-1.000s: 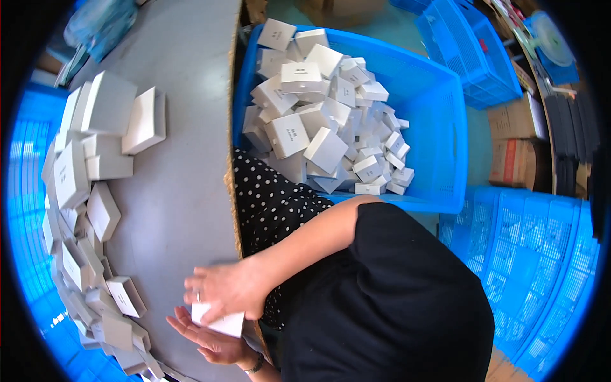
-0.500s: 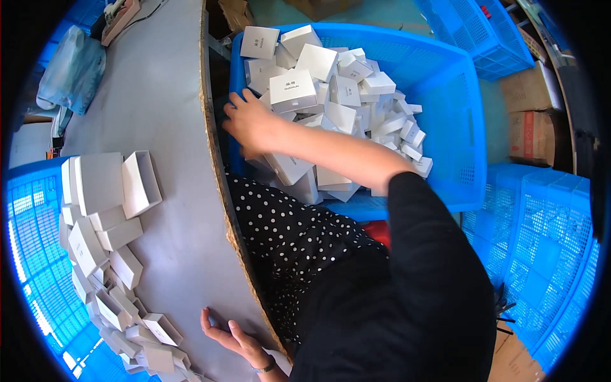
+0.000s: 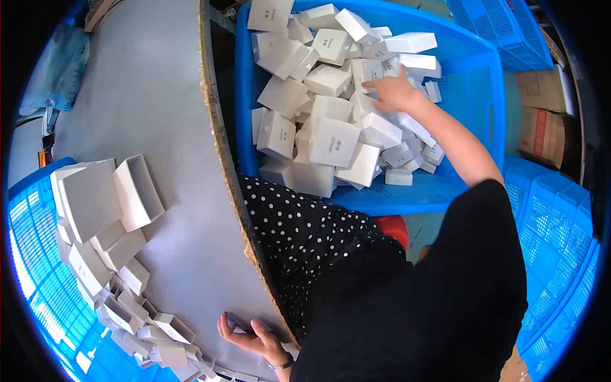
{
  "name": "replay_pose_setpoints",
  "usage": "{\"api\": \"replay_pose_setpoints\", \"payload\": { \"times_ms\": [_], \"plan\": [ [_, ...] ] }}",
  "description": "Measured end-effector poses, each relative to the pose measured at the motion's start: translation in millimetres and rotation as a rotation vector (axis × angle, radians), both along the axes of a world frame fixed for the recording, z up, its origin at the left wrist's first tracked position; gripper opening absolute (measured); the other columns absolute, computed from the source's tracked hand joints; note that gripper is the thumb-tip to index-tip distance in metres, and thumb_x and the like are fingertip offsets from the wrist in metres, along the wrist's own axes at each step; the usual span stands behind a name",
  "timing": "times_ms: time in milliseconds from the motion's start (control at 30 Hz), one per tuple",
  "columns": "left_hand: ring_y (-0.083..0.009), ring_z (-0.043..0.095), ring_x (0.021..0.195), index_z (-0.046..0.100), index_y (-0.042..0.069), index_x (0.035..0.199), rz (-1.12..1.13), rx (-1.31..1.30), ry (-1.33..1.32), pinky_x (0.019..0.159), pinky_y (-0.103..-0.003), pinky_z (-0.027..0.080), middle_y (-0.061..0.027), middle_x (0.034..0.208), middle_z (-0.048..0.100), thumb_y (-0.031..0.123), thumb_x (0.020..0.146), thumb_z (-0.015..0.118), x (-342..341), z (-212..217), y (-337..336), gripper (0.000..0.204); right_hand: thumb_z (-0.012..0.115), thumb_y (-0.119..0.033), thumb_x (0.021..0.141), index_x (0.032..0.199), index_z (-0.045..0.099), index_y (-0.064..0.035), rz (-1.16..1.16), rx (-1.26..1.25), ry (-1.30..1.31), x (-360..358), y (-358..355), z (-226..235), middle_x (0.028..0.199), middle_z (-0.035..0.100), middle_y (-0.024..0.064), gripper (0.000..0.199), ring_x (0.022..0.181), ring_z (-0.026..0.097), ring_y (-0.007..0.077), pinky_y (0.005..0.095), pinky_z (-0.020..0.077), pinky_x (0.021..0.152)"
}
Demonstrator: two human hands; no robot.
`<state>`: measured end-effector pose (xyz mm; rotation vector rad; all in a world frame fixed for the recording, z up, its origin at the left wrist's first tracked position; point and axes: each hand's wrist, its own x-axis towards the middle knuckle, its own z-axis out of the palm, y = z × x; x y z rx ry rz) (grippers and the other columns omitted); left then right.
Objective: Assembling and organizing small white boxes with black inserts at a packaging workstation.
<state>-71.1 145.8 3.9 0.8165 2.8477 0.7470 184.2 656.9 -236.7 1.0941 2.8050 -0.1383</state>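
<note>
Two grips on my feed, both bare hands. Right grip [image 3: 396, 93] is over the blue crate [image 3: 407, 205], to the right of the desk [image 3: 165, 108], with its arm reaching in from near right. Fingers are spread apart above the white boxes [image 3: 334, 141], so I read it as open; can't tell whether a fingertip is touching one. Left grip [image 3: 254, 342] is at the near end of the desk, by its right edge: palm up, fingers loosely bent and apart, nothing in it. I see a band [image 3: 280, 365] on that wrist. White boxes fill the left and middle of the crate, jumbled at all angles, several with dark print showing; bare crate wall on the right. Second lot: a box pile [image 3: 92, 200] along the desk's left side, stacked and leaning, running down to the near end. An open tray [image 3: 141, 191] tilts against the pile's right side, hollow facing me. Bare desk surface between the pile and the left grip. Surroundings: plastic bag [image 3: 57, 70] far left, blue basket [image 3: 32, 235] left of the desk, brown cartons [image 3: 541, 134] and stacked blue crates [image 3: 560, 235] on the right. Polka-dot clothing [image 3: 305, 216] sits between desk edge and crate. Red object [image 3: 393, 228] just beside the crate's near side, mostly hidden; can't identify it.
</note>
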Motion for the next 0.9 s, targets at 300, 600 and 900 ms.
{"api": "replay_pose_setpoints", "payload": {
  "times_ms": [300,600,900],
  "plan": [
    [-0.0414,0.036,0.141,0.04,-0.003,0.147,-0.578,0.113,0.151,0.117,-0.055,0.027,-0.0247,0.147,0.042,0.043,0.086,0.074,-50.0,-6.9,160.6,0.083,0.068,-0.022,0.072,0.083,0.072,-0.0051,0.165,0.006,0.521,-132.4,3.0,77.8,0.08,0.07,0.0145,0.021,0.09,0.07,0.0339,0.0462,0.0557,0.076],
    [-0.0437,0.04,0.135,0.049,0.0,0.139,-0.617,-0.089,0.215,0.115,-0.056,0.03,-0.0236,0.145,0.045,0.02,0.077,0.077,-57.9,-3.0,229.4,0.071,0.078,-0.046,0.077,0.141,0.062,-0.0156,0.097,0.341,-0.103,-271.9,90.0,43.3,0.147,0.055,0.0066,0.072,0.15,0.032,0.0281,0.0691,0.0164,0.121],
    [-0.0407,0.042,0.137,0.052,0.003,0.138,-0.551,-0.116,0.189,0.115,-0.053,0.032,-0.0219,0.146,0.046,0.013,0.076,0.073,-56.8,1.4,233.3,0.067,0.053,-0.043,0.094,0.104,0.077,-0.0083,0.024,0.075,-0.025,-112.1,49.1,23.9,0.117,0.071,0.0055,0.043,0.139,0.044,0.0219,0.0723,0.0077,0.12]
  ]
}}
